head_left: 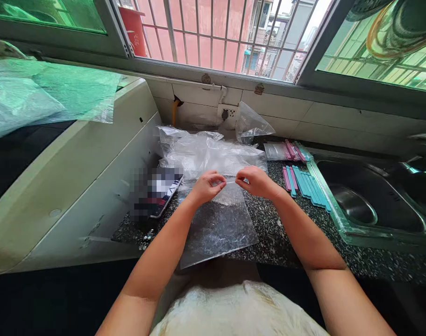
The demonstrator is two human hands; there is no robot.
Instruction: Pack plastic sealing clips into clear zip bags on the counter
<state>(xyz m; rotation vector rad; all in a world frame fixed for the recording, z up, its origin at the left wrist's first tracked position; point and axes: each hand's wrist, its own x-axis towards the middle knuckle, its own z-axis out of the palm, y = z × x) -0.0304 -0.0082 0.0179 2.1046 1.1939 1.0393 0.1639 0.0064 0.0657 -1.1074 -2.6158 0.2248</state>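
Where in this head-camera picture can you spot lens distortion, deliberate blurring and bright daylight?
Head view: the window frame bows, a wide-angle effect; the object left of the left hand is pixelated; daylight floods through the window bars, softly lighting the clear plastic bag and the right hand.

Bright, even daylight through the barred window (220,32) ahead; overexposed white in the sky patch at the top. Soft glare on the clear plastic bags (209,156) and the steel sink (370,200). Deep, detailless black under the counter edge. Strong wide-angle bending of the window frame. Pixelated patch over the phone (157,191). Sharp at centre.
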